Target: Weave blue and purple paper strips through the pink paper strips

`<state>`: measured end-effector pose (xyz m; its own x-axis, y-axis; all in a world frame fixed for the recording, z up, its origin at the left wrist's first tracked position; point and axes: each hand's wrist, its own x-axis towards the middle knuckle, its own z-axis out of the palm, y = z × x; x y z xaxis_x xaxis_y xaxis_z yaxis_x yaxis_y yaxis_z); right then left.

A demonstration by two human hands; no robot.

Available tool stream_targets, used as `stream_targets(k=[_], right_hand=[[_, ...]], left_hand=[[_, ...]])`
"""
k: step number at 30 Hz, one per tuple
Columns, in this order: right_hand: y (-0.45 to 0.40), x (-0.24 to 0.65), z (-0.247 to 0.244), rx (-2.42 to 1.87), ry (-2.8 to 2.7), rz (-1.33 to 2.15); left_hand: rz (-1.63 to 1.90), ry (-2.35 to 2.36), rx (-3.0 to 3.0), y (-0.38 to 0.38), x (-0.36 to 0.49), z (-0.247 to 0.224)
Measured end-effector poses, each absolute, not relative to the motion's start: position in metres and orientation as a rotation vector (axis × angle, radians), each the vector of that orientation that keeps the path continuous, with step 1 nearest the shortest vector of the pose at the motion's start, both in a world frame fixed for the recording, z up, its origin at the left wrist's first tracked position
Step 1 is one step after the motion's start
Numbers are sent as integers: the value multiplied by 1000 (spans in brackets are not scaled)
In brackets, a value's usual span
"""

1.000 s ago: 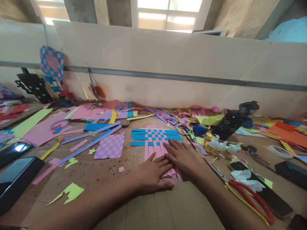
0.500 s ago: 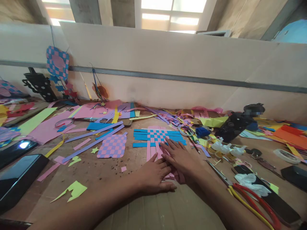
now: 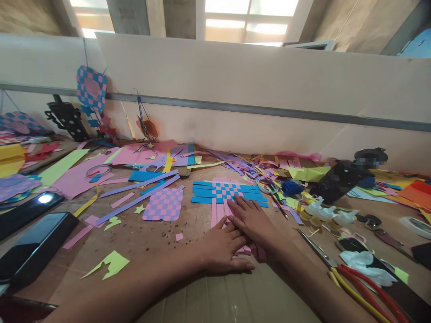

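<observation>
Off-white boarding (image 3: pixel 235 80), crossed by a grey strip, stands behind a brown tabletop (image 3: pixel 144 264). At the near edge, a tan corrugated cardboard sheet (image 3: pixel 202 296) lies just in front of the hands. To the right are long-bladed metal scissors with red and yellow handles (image 3: pixel 326 255), their blades closed.

Between the two sides of the table, at the middle, sits a woven paper panel of blue crosswise strips and pink lengthwise strips (image 3: pixel 224 190). It lies flat, checkered at its far part, its loose pink ends running toward the person and partly hidden under the hands. The right hand (image 3: pixel 254 220) rests palm down on its right side, fingers straight and fanned slightly apart, their tips over the blue strips. The left hand (image 3: pixel 222 249) is palm down on the pink ends, fingers loosely side by side, thumb spread away; its fingertips meet the right hand's thumb.

Left of the panel, well clear of it, is a pink-and-purple checkered paper piece (image 3: pixel 163 204). Smaller are a dark blue bundle of yarn (image 3: pixel 291 188), a pale green paper star (image 3: pixel 139 209) and a pink paper square (image 3: pixel 179 237).
</observation>
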<state>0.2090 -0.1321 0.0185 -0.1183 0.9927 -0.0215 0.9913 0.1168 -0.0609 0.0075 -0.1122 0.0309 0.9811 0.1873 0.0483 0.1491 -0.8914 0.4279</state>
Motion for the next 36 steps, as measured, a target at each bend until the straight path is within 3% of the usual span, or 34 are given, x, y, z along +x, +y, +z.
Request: stream_targets(k=[12,21,36], right_hand=[[-132,216,16,-2071,-2280,109],[-146,289,13,-1996,-2213,-218],[-148,280,4,-2229,-2221,-141]], left_hand=[[90,259,2639,-111,6,26],[-8,259,2613,-108,6,25],[-42,256,2613,-106,8,24]])
